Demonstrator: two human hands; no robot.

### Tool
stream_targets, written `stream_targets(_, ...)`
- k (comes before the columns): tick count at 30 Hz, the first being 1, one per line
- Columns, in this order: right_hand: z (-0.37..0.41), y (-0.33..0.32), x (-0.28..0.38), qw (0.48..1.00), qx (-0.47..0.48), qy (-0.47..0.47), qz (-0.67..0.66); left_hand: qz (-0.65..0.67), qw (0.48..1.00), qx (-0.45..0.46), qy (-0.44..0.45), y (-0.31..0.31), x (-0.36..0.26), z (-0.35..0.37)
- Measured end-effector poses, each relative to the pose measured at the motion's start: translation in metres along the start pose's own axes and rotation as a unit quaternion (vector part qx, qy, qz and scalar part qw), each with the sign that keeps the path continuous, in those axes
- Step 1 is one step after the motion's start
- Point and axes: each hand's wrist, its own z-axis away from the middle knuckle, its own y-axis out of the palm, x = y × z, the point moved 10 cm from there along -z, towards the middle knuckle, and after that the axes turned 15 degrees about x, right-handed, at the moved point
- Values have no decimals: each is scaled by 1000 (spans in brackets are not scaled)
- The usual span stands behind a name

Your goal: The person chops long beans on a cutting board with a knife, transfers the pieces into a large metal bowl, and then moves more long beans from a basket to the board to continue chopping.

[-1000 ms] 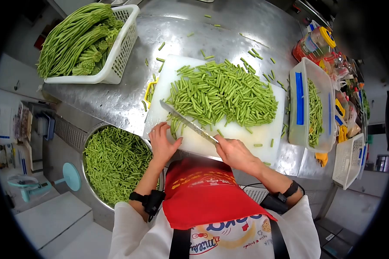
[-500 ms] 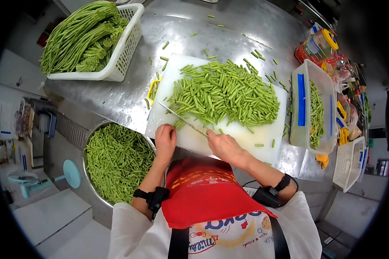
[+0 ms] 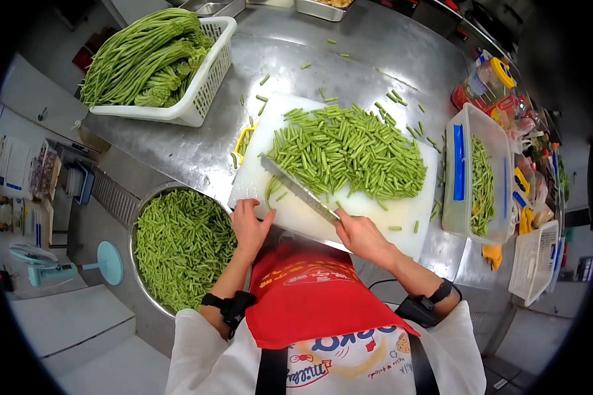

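My right hand (image 3: 364, 237) grips a kitchen knife (image 3: 300, 189), its blade slanting toward the upper left over the white cutting board (image 3: 250, 172). At the board's near left edge rests my left hand (image 3: 249, 225), thumb apart from the fingers and nothing visible in them. Between that hand and the blade lie a few bean pieces (image 3: 272, 187). A broad heap of cut green beans (image 3: 352, 151) covers the middle and right of the board, beyond the knife. Loose pieces lie on the steel table (image 3: 277, 59) around it.
A large metal bowl (image 3: 134, 253) full of cut beans stands below the table's left edge. Whole long beans (image 3: 138, 59) fill a white basket (image 3: 207, 92) at the back left. To the right is a clear plastic box (image 3: 456, 210) with more beans, beside jars and bags.
The knife has shifted right and turned so that more of its blade face shows. My left thumb has spread away from the fingers. The whole view has shifted slightly.
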Motion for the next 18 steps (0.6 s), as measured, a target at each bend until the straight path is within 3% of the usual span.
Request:
stream_targets(3,-10,20,1,998,68,9,15,-36,999,14,-16,11,2,3)
stream_targets(7,-22,23,-2,997,69,10,19,-36,999,7,-30,17,10,-3)
stream_targets(13,13,0,-41,993,-33,66,-88,-5,999,34,-5,22,2,-24)
stream_targets(14,25,-6,-49,988,-81,23,-132,4,999,47,11,26,-5,-34)
stream_targets(18,89,-17,-97,945,-163,117,-258,11,990,15,139,28,-69,-72)
